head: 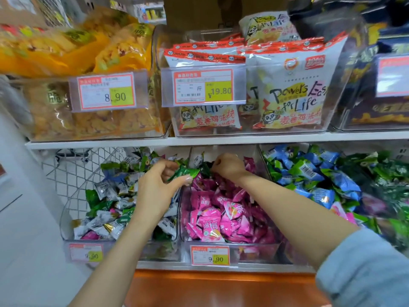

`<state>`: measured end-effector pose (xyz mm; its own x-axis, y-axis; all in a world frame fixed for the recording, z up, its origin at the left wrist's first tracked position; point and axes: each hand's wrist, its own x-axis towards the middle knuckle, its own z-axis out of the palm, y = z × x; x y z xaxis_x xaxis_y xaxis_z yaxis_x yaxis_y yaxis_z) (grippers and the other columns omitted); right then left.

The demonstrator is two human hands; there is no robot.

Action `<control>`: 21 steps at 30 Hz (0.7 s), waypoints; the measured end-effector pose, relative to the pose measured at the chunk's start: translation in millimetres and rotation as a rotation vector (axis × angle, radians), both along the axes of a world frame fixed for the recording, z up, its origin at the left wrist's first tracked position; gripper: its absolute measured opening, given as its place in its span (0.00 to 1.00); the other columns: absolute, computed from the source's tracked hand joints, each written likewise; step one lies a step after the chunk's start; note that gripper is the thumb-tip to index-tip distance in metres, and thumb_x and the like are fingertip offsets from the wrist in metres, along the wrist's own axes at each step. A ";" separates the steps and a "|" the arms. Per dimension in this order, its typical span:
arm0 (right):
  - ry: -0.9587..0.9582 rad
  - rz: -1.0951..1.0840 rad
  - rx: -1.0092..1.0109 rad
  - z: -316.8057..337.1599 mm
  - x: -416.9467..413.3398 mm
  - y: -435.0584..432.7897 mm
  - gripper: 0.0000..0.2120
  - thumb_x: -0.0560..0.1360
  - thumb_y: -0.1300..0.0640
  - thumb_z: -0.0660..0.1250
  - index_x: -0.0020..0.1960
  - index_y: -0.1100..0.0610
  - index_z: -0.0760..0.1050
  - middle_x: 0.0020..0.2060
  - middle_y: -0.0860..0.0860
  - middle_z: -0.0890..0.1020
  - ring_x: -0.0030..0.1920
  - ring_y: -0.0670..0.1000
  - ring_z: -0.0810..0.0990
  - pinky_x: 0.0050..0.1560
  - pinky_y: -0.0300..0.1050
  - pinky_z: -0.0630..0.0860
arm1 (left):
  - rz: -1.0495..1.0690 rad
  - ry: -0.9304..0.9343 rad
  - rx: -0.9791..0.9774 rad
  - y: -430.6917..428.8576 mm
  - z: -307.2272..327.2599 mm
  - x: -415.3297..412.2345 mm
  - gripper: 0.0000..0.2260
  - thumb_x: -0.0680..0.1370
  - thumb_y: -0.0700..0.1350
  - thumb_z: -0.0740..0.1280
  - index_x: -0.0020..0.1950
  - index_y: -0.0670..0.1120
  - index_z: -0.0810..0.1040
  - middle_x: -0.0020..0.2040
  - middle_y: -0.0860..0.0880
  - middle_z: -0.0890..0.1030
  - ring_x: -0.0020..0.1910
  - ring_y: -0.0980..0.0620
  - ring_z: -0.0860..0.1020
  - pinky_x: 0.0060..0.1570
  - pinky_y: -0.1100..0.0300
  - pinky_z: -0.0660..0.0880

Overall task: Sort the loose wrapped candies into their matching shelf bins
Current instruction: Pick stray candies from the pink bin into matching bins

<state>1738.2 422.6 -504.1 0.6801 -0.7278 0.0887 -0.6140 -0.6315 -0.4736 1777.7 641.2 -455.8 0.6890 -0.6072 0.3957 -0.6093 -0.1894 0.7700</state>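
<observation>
The left hand pinches a green candy over the wall between the mixed bin and the pink bin. The right hand curls into the pink bin's back; whether it holds anything is unclear.

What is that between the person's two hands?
A green wrapped candy, pinched by the left hand, its tip reaching toward the right hand. The head view shows it.
</observation>
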 end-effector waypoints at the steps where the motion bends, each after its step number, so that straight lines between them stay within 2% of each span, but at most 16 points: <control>1: -0.008 0.006 -0.001 1.1 -1.5 -0.3 0.12 0.74 0.51 0.66 0.46 0.60 0.82 0.46 0.55 0.83 0.51 0.55 0.79 0.51 0.46 0.76 | -0.008 0.011 0.012 -0.7 0.5 0.4 0.12 0.71 0.45 0.73 0.51 0.47 0.75 0.44 0.54 0.76 0.45 0.56 0.73 0.40 0.75 0.68; 3: 0.009 0.025 -0.047 2.0 -0.8 2.0 0.15 0.74 0.48 0.67 0.48 0.59 0.82 0.48 0.55 0.82 0.53 0.54 0.78 0.50 0.44 0.74 | -0.043 0.045 0.029 -1.4 -0.3 1.6 0.14 0.72 0.42 0.73 0.55 0.44 0.77 0.48 0.52 0.77 0.50 0.53 0.75 0.47 0.69 0.70; 5: 0.065 0.033 -0.095 -0.5 4.5 5.6 0.17 0.74 0.45 0.66 0.50 0.58 0.81 0.50 0.55 0.81 0.55 0.54 0.76 0.50 0.43 0.72 | -0.078 0.050 0.068 -0.3 -1.9 2.1 0.15 0.72 0.41 0.72 0.58 0.42 0.77 0.50 0.51 0.78 0.50 0.53 0.76 0.50 0.65 0.70; 9: 0.080 0.018 -0.134 -8.2 11.1 7.3 0.10 0.76 0.53 0.65 0.51 0.57 0.81 0.51 0.54 0.81 0.57 0.55 0.75 0.53 0.46 0.75 | -0.108 0.021 0.085 4.6 -4.4 2.8 0.11 0.72 0.42 0.72 0.53 0.47 0.77 0.44 0.56 0.77 0.43 0.61 0.74 0.40 0.75 0.69; 11: 0.013 0.032 -0.109 -7.0 5.4 7.2 0.09 0.75 0.55 0.65 0.49 0.58 0.81 0.49 0.54 0.82 0.55 0.55 0.77 0.51 0.44 0.74 | -0.112 0.032 0.078 7.1 -4.3 2.2 0.09 0.71 0.43 0.73 0.48 0.49 0.76 0.41 0.54 0.77 0.40 0.61 0.73 0.39 0.75 0.69; 14: -0.166 0.103 -0.029 3.7 -18.3 11.4 0.05 0.74 0.56 0.67 0.43 0.57 0.79 0.44 0.52 0.82 0.45 0.50 0.77 0.41 0.39 0.67 | -0.153 -0.014 0.102 6.4 -4.4 1.0 0.09 0.70 0.44 0.74 0.45 0.51 0.76 0.42 0.56 0.77 0.42 0.62 0.73 0.43 0.74 0.70; 17: -0.323 0.215 0.165 17.7 -50.4 25.1 0.05 0.73 0.60 0.69 0.39 0.55 0.75 0.36 0.47 0.78 0.39 0.46 0.75 0.37 0.38 0.67 | -0.195 -0.180 0.177 1.5 -6.8 -1.1 0.08 0.69 0.46 0.74 0.45 0.53 0.78 0.51 0.57 0.75 0.52 0.59 0.69 0.47 0.74 0.62; 19: -0.356 0.259 0.241 25.9 -70.9 37.2 0.08 0.72 0.62 0.70 0.37 0.53 0.74 0.34 0.45 0.77 0.35 0.40 0.74 0.37 0.34 0.68 | -0.219 -0.248 0.208 -2.3 -9.9 -4.8 0.08 0.69 0.47 0.74 0.45 0.53 0.78 0.58 0.54 0.73 0.60 0.55 0.65 0.52 0.68 0.57; 21: -0.369 0.306 0.273 33.0 -89.7 47.9 0.11 0.72 0.62 0.70 0.34 0.51 0.73 0.32 0.43 0.77 0.31 0.36 0.73 0.37 0.32 0.68 | -0.264 -0.250 0.205 -4.6 -11.2 -11.6 0.09 0.69 0.48 0.74 0.45 0.54 0.78 0.61 0.55 0.71 0.61 0.57 0.63 0.55 0.65 0.57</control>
